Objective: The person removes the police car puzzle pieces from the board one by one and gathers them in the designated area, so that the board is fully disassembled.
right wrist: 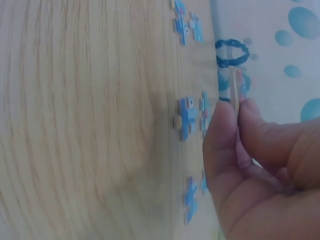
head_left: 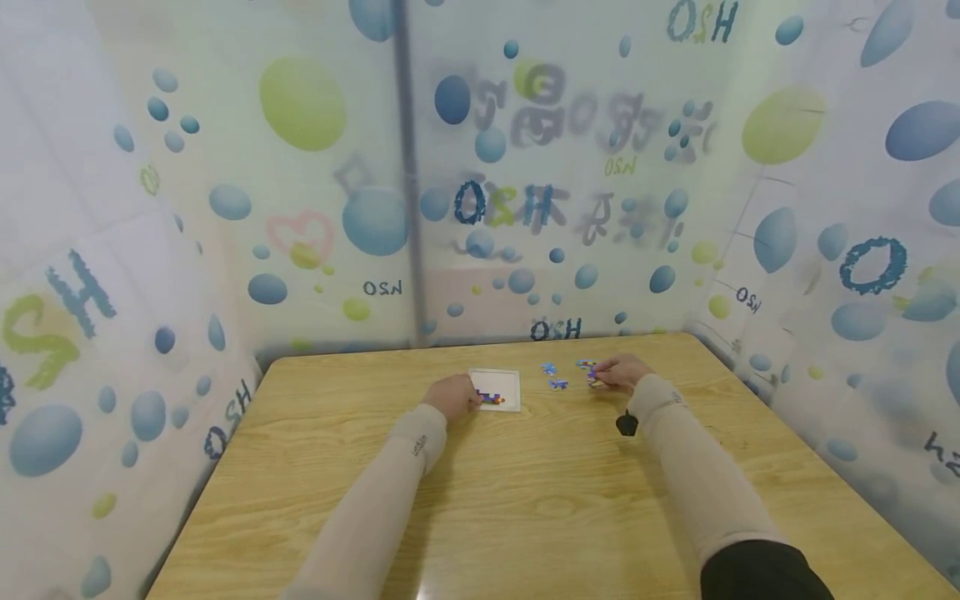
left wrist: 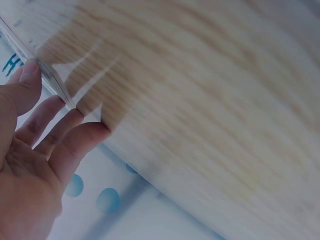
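Observation:
At the left edge of a white puzzle tray (head_left: 497, 380), my left hand (head_left: 452, 395) holds the rim. The left wrist view shows its thumb on the tray's edge and its fingertips beside that edge, down at the tabletop. Colourful puzzle pieces (head_left: 492, 400) lie in the tray's near part. To the right, my right hand (head_left: 624, 372) pinches a jigsaw piece (right wrist: 234, 90) between thumb and index finger, seen nearly edge-on in the right wrist view. Around it lie several loose blue jigsaw pieces (right wrist: 188, 119), flat on the table.
Both hands are over the far part of a wooden table (head_left: 480, 500). A printed curtain (head_left: 345, 325) with bubbles and letters rises behind its back edge, with more along both sides. Beneath the right wrist shows a small black object (head_left: 627, 424).

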